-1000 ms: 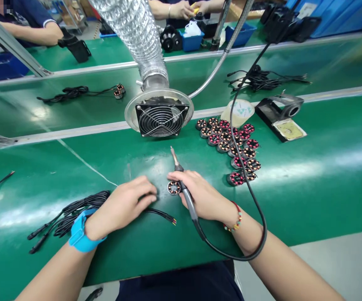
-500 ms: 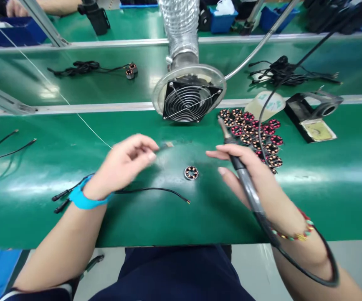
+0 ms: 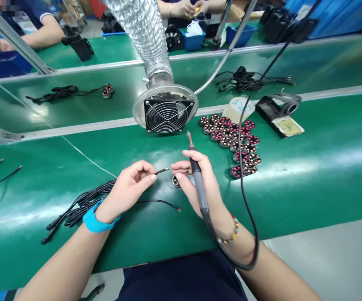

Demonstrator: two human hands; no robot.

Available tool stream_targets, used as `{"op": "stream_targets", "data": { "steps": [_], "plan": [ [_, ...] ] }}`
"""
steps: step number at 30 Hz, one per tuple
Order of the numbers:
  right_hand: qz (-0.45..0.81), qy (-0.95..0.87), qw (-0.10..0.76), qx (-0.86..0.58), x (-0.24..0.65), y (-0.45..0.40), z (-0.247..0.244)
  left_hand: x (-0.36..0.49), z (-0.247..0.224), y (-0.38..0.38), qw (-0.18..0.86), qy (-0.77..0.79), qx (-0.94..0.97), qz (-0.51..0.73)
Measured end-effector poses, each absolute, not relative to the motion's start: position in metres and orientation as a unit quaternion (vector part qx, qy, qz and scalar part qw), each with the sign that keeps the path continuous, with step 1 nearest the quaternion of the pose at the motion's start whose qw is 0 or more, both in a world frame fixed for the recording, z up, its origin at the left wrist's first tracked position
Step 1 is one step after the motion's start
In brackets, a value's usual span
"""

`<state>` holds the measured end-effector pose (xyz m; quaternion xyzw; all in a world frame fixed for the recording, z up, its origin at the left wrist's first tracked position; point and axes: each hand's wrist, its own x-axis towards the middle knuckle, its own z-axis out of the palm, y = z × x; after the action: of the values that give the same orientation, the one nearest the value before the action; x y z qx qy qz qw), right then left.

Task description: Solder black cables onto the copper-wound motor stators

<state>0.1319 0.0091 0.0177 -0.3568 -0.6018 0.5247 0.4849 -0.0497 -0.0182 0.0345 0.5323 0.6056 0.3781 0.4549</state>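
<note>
My left hand (image 3: 133, 186) pinches a black cable (image 3: 162, 171) close to its stripped end, which points right. In my right hand (image 3: 199, 175) a soldering iron (image 3: 198, 179) rests between thumb and forefinger, its tip pointing up and away. The fingertips of that hand are near the cable end, just above a small motor stator (image 3: 176, 181) that they partly cover. Below my left hand a second cable end (image 3: 162, 202) lies on the green bench. Bundled black cable (image 3: 87, 200) lies left of and partly under my left wrist.
A fume extractor fan (image 3: 168, 117) hangs ahead on a foil duct. Several stators (image 3: 231, 138) cluster at the right, beside a soldering iron stand (image 3: 279, 110) with a sponge. The iron's cord loops over my right forearm. Other people's hands (image 3: 183, 8) show across the bench.
My right hand has moved left with the iron, close to my left hand and over the stator. The view has shifted, showing more of the far side.
</note>
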Motion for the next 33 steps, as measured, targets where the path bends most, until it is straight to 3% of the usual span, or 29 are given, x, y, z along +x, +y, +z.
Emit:
{"op": "stream_targets", "data": {
  "steps": [12, 21, 33],
  "plan": [
    [0.594, -0.521, 0.513, -0.335, 0.120, 0.003, 0.006, -0.047, 0.034, -0.017, 0.497, 0.612, 0.524, 0.323],
    [0.571, -0.534, 0.529, -0.331, 0.121, 0.003, 0.006, -0.047, 0.031, -0.019, 0.504, 0.607, 0.532, 0.308],
    [0.575, -0.563, 0.508, -0.307, 0.126, 0.001, 0.006, -0.031, 0.039, -0.023, 0.376, 0.586, 0.646, 0.313]
  ]
}}
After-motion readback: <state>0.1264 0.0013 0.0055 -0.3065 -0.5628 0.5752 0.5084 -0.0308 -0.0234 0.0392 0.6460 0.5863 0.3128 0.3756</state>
